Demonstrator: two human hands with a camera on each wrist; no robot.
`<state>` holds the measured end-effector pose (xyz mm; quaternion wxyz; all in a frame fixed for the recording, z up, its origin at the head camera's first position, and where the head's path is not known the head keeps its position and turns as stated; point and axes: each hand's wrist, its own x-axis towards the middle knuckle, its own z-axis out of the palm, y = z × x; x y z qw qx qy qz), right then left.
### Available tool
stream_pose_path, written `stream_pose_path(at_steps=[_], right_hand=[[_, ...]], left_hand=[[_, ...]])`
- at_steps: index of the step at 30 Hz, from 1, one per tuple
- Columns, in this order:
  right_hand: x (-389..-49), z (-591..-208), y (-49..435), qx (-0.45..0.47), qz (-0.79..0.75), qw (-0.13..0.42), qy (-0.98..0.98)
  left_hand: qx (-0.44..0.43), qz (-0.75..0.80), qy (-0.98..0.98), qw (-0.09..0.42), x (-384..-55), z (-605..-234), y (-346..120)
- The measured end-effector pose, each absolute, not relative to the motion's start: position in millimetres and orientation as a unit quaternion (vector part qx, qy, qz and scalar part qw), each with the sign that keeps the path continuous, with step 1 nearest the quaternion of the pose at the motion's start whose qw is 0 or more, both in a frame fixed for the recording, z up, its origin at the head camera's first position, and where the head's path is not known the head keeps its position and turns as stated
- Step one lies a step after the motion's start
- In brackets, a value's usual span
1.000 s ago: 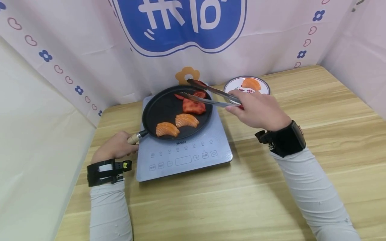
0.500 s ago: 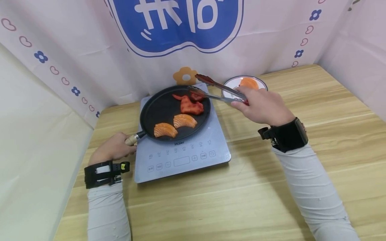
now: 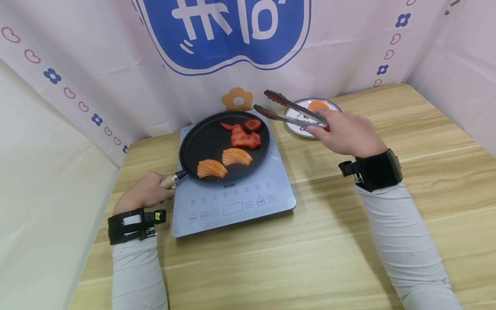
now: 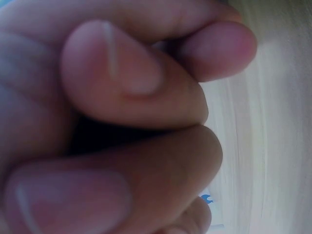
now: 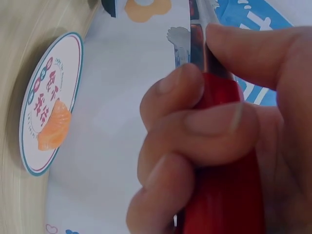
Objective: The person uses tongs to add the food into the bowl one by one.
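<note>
Left grip (image 3: 144,190) is curled round the handle (image 3: 168,181) of the pan (image 3: 203,140), which lies ahead and right of it bearing two salmon slices (image 3: 237,156); right grip (image 3: 350,134) is wrapped round the tongs (image 3: 282,100), splayed to its left, the plate (image 5: 68,68) just beyond

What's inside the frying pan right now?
The pan holds an orange slice, a second orange slice, a red wing-shaped piece and a round dark-red piece. The surface beneath them is covered and can't be seen.
</note>
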<state>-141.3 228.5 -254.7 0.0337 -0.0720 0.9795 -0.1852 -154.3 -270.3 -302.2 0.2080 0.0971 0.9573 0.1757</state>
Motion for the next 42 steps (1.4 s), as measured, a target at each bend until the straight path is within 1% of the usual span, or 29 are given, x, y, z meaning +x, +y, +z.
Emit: stream_pose_path(at_steps=[15, 24, 42], right_hand=[[-145.4, -255.1, 254.5, -0.043, -0.205, 0.048, 0.977], [-146.2, -256.1, 272.4, -0.02, -0.215, 0.038, 0.976], [-149.7, -267.3, 288.3, -0.005, -0.22, 0.051, 0.974]], left_hand=[[0.097, 0.17, 0.959, 0.205, -153.2, -302.8, -271.5], [0.095, 0.177, 0.958, 0.207, -153.1, -302.7, -271.6], [0.091, 0.175, 0.958, 0.211, -153.8, -303.1, -270.7]])
